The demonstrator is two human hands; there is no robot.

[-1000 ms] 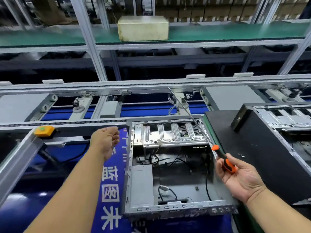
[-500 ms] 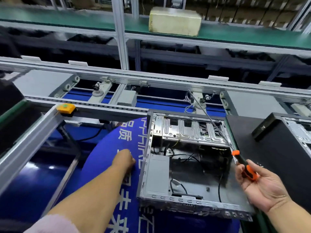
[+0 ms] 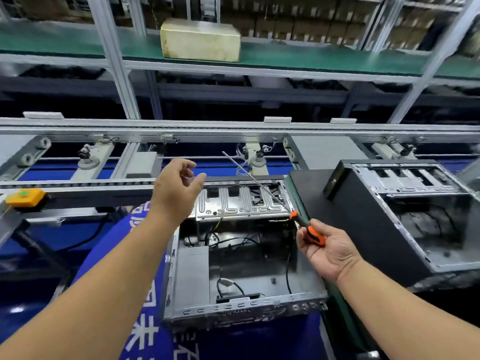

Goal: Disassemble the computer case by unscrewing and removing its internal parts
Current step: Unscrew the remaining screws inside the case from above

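Right hand (image 3: 328, 252) grips screwdriver (image 3: 307, 231) clear of open case (image 3: 244, 305); left hand (image 3: 176, 189), half-open & empty, hovers above its drive cage (image 3: 241, 203), prob. to reach in.

Single head-mounted wide-angle view, looking forward and down from the wearer's position across a workbench. Both forearms enter from the bottom corners, the left hand (image 3: 176, 189) and right hand (image 3: 328, 252) reaching into mid-frame. The open computer case (image 3: 241, 305) lies close below centre, seen obliquely from above its near edge; a second case (image 3: 363, 224) sits at right. The conveyor rail (image 3: 233, 127) crosses the middle, and the shelf (image 3: 311, 61) fills the far upper field. Straight lines bow toward the edges. No second view is supplied.
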